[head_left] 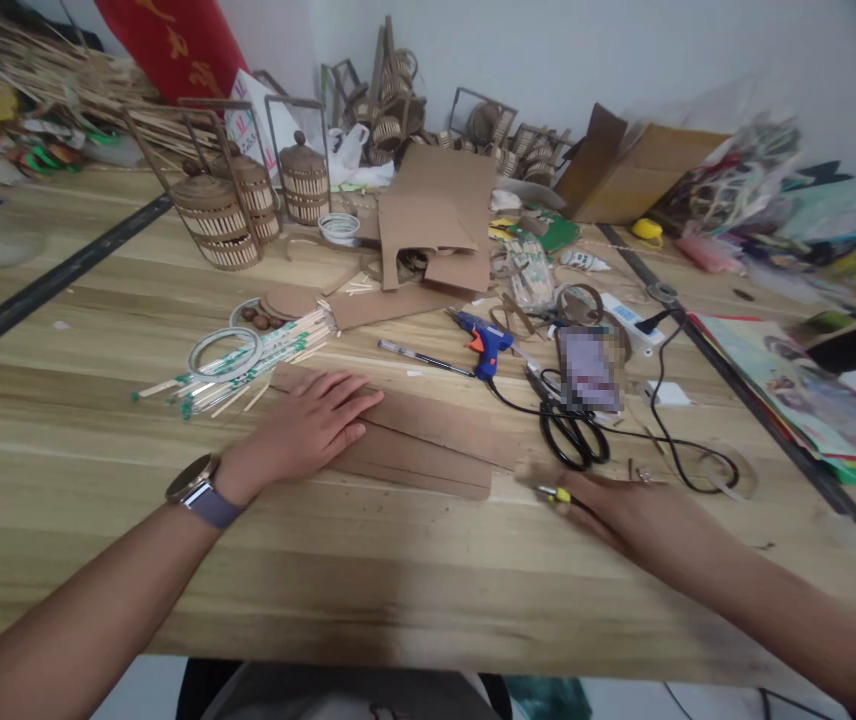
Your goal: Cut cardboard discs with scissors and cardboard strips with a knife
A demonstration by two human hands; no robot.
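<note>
My left hand (pixel 319 418) lies with its fingers stretched out over the left end of the cardboard pieces (pixel 428 460). Two strips show there, one overlapping the other, with a line running along the lower one. Just right of their right end, my right hand (pixel 608 505) is closed round a craft knife (pixel 559 494) with a yellow-and-black body, its tip pointing left. Black-handled scissors (pixel 574 432) lie beyond that hand. A blue glue gun (pixel 484 342) and a pen (pixel 428 358) rest behind the cardboard.
Wrapped bamboo sticks (pixel 270 350) and white rings (pixel 225 355) lie left of the cardboard. Small bamboo lanterns (pixel 222 215) stand behind them. A cut cardboard box (pixel 435 195) sits at the back. A phone (pixel 591 368), cables and a power strip (pixel 632 325) occupy the right.
</note>
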